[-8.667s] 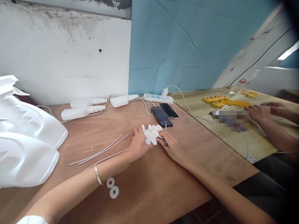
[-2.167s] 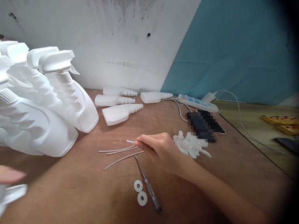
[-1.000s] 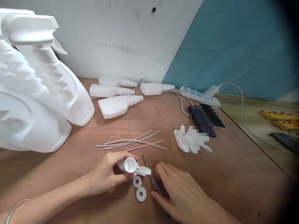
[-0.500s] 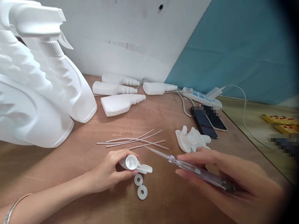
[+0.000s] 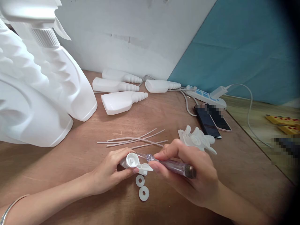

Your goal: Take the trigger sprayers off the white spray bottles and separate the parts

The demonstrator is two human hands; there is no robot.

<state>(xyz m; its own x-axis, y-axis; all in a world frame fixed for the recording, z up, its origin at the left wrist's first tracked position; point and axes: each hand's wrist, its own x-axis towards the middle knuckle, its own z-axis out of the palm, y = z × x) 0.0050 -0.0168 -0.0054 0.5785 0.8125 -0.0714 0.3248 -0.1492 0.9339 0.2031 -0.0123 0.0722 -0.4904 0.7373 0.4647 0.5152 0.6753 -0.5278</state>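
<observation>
My left hand [image 5: 114,170] is closed around a white spray trigger head [image 5: 132,160], whose round threaded collar faces up toward me. In my right hand [image 5: 187,172] is a clear-handled screwdriver [image 5: 175,167], held between thumb and fingers. Its thin shaft reaches the collar's rim; whether the tip touches is hard to tell. Two white ring gaskets [image 5: 140,181] lie on the table just below the trigger head. Several thin white dip tubes [image 5: 131,140] are spread out beyond my left hand. Loose white trigger heads [image 5: 197,139] sit in a pile past my right hand.
Large white spray bottles [image 5: 67,84] stand at the left. Several white bottles [image 5: 124,102] without heads lie on their sides toward the wall [image 5: 140,37]. At the right are two phones [image 5: 206,122], a power strip [image 5: 206,97] and cables [image 5: 187,106] near the table edge.
My right hand has moved left with the screwdriver, bringing its shaft from above the table to the collar of the trigger head. My left hand keeps its hold in nearly the same place.
</observation>
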